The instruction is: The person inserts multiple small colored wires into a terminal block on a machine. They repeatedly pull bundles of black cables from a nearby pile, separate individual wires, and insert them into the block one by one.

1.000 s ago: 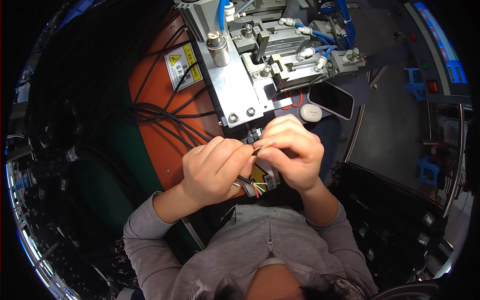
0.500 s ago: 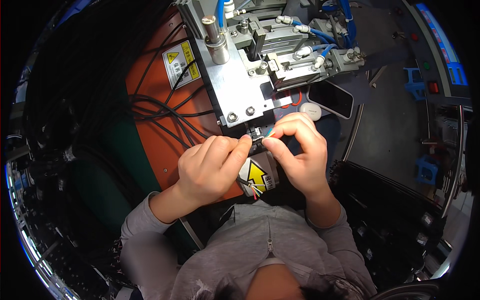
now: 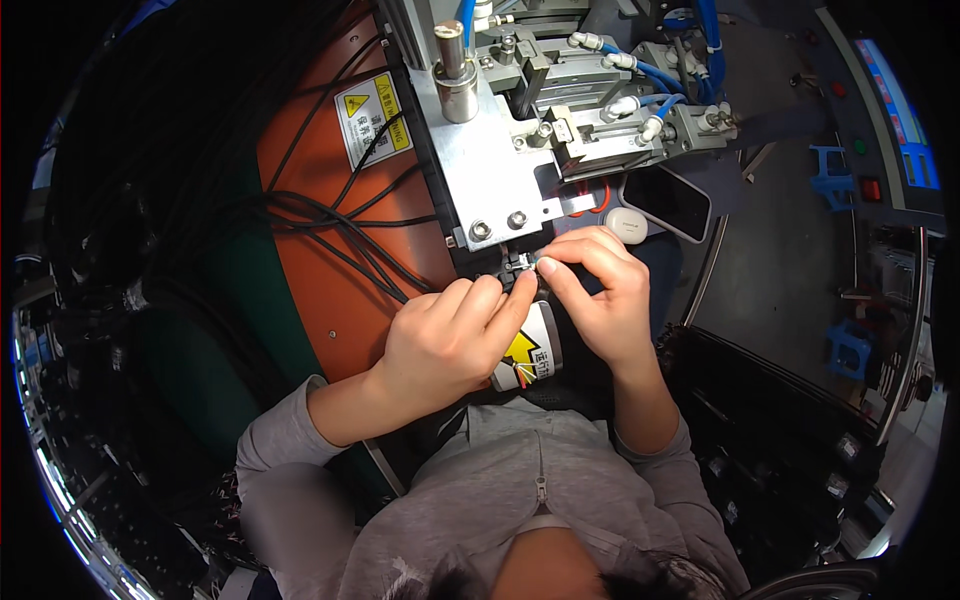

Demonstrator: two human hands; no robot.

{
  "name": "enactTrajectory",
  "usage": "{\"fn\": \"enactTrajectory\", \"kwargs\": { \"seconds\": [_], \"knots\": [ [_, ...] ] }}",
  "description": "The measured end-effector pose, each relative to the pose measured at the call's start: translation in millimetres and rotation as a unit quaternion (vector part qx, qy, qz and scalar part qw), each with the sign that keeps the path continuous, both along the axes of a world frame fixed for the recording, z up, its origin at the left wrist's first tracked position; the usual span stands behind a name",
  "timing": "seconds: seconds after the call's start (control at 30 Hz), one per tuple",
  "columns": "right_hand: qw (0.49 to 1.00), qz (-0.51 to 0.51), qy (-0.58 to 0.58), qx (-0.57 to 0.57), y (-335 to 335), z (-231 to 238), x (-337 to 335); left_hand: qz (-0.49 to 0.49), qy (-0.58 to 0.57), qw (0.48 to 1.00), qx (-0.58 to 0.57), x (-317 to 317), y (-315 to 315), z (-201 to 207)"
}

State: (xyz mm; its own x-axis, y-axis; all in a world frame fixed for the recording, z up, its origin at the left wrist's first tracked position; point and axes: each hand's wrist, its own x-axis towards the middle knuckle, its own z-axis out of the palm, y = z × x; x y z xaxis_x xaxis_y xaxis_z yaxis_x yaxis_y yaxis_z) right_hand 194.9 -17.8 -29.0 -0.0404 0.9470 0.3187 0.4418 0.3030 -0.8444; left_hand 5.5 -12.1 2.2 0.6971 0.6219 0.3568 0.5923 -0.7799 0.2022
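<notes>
Green wire (image 3: 537,263): apparently pinching it in closed fingers of the right hand (image 3: 615,305), beside a fixture (image 3: 517,262); half-curling the left hand (image 3: 450,335) above fanned wire ends (image 3: 521,374), cannot tell its hold. Could bend it by crowding fingertips.

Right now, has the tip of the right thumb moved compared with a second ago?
Yes. Judged against the machine's metal plate, the thumb tip of the right hand has come nearer the plate's lower edge, upward in the view.
</notes>
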Motion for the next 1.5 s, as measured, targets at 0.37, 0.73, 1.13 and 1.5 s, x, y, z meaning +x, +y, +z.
{"fn": "enactTrajectory", "kwargs": {
  "seconds": [0.37,0.73,1.13,1.5],
  "knots": [
    [0.997,-0.043,-0.047,0.053,1,-9,-12,0.049,0.034,0.998,0.019,8,-2,-2],
    [0.888,0.012,0.39,-0.243,1,-41,-13,0.031,-0.049,0.998,0.027,5,9,-9],
    [0.994,0.015,0.107,0.034,-1,-18,-4,0.08,0.043,0.996,-0.004,-6,1,3],
    [0.977,0.071,0.157,0.128,-12,-5,6,-0.083,-0.174,0.98,0.058,-13,17,8]
  ]
}}
